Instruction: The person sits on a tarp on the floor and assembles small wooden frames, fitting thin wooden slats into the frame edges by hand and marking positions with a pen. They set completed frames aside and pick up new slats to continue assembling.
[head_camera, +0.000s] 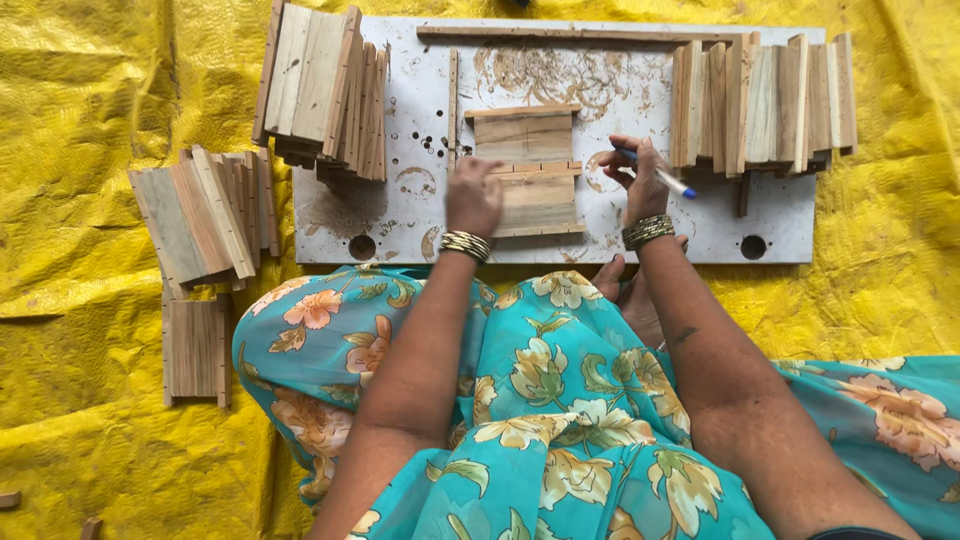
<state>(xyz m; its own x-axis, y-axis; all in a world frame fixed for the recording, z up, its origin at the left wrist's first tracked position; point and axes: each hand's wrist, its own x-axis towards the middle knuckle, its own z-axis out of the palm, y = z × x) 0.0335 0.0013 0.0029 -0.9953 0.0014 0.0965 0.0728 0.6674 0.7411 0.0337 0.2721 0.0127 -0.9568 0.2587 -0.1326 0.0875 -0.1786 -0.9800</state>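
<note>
Wood slats everywhere on this one. Left hand (473, 197) lies flat on the small slat panel (530, 172), fingers pressed together on its left edge, holding it down on the white board (640, 225). Right hand (640, 180) sits just right of the panel, fingers pinching a blue pen (660, 180) with the tip angled away. Slat stacks lean at the board's top left (320, 85) and right (765, 105), another pile (205, 215) lies on the yellow tarp (80, 120).
</note>
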